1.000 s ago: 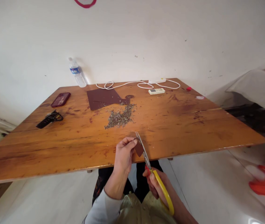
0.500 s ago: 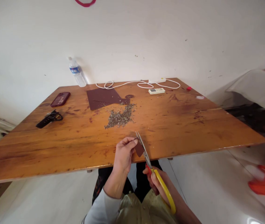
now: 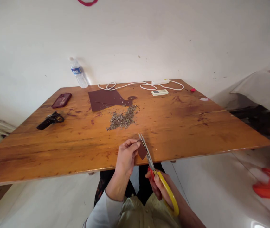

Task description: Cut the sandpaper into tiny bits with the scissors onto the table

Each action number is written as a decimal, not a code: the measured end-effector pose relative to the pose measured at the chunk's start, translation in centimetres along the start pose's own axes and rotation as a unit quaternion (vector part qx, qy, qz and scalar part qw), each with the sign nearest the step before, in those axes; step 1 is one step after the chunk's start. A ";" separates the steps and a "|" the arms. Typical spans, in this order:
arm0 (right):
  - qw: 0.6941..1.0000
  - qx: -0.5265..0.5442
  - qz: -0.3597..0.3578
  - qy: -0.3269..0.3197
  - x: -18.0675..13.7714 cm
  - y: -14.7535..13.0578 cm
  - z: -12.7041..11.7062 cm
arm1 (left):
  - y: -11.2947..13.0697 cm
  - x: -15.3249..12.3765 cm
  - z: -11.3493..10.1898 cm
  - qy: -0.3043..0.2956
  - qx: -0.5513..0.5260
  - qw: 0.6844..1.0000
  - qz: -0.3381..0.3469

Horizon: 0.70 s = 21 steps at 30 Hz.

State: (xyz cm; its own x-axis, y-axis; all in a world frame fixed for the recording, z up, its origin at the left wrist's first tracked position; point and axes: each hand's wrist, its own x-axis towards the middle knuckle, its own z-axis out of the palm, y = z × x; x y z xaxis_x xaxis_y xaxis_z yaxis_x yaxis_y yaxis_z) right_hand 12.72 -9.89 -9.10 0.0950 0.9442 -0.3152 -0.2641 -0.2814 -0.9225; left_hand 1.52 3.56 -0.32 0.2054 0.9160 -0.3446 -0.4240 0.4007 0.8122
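Between thumb and fingers, my left hand [image 3: 126,155] pinches a small dark brown piece of paper or card [image 3: 142,152] with a pointed lower end, just over the table's near edge. My right hand [image 3: 158,183] grips scissors [image 3: 167,188] with red and yellow handles. Their blades point up and away from me and lie along the right edge of the brown piece. Ahead of both hands, a heap of fine grey-brown shreds [image 3: 123,117] lies on the table. Larger dark brown sheets [image 3: 105,98] rest behind the heap, with some shreds on them.
On the left of the wooden table [image 3: 196,133] are a dark red phone [image 3: 61,100] and a black strapped object [image 3: 50,120]. A water bottle [image 3: 78,73] stands near the wall. A white cable with a power strip [image 3: 160,81] and a white remote [image 3: 159,92] lie at the back.
Hardly anything differs: the scissor blades look slightly closer together along the brown piece. Both hands stay in nearly the same place.
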 end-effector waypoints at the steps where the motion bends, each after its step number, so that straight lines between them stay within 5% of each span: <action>1: 1.000 -0.009 -0.007 -0.002 0.0 -0.1 -0.1 | 0.1 0.0 0.1 0.005 0.002 1.000 -0.001; 13: 1.000 0.009 0.016 0.007 0.4 1.4 -1.1 | 0.6 -0.3 0.5 0.024 0.012 1.000 -0.010; 21: 0.999 -0.016 -0.030 0.007 0.5 1.1 -1.5 | 0.3 0.0 0.1 0.012 0.019 1.000 -0.010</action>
State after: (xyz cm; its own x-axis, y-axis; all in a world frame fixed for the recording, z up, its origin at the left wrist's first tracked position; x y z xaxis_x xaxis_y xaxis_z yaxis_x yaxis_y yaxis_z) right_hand 13.95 -10.00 -10.66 0.1237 0.9569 -0.2628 -0.2259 -0.2307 -0.9464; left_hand 1.42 3.66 -0.01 0.1926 0.9082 -0.3716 -0.3869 0.4183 0.8218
